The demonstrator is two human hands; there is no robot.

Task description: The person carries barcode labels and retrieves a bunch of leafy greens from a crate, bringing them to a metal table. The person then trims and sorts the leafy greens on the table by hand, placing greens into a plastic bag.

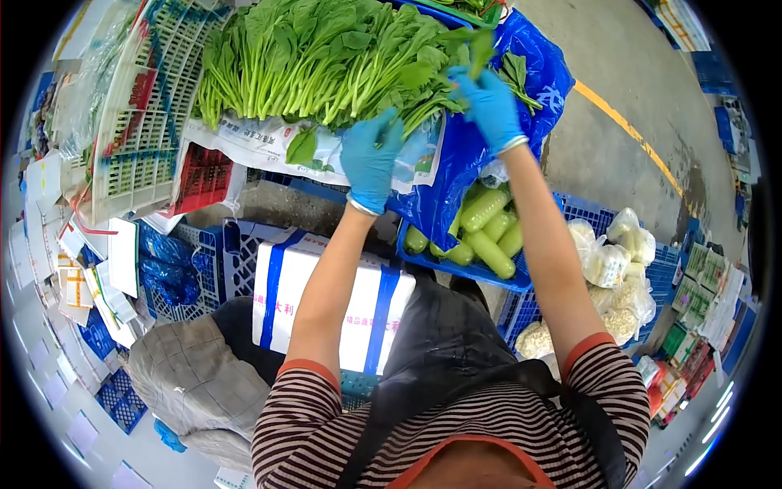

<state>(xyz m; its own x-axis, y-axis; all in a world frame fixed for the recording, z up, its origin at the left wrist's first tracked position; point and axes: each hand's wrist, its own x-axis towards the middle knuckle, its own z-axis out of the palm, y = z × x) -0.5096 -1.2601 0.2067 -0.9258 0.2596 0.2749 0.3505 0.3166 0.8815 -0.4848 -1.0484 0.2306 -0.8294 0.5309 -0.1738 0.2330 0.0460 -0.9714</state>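
A thick pile of leafy greens (326,61) with pale green stems lies on a printed white sheet (261,143). My left hand (371,159), in a blue glove, is at the near edge of the pile beside the stem ends, its fingers slightly apart and nothing visible in them. At the pile's right end, my gloved right hand (489,107) is closed around a leafy green stem (481,50), whose leaf is smeared by motion. A loose leaf (302,147) lies on the sheet left of my left hand.
Blue plastic film (533,61) drapes beside the pile. Below it, a blue crate (521,283) holds light green wrapped gourds (486,209). A white box with blue tape (326,285) is before me. Bagged pale goods (607,265) are at right, a white plastic crate (134,155) at left.
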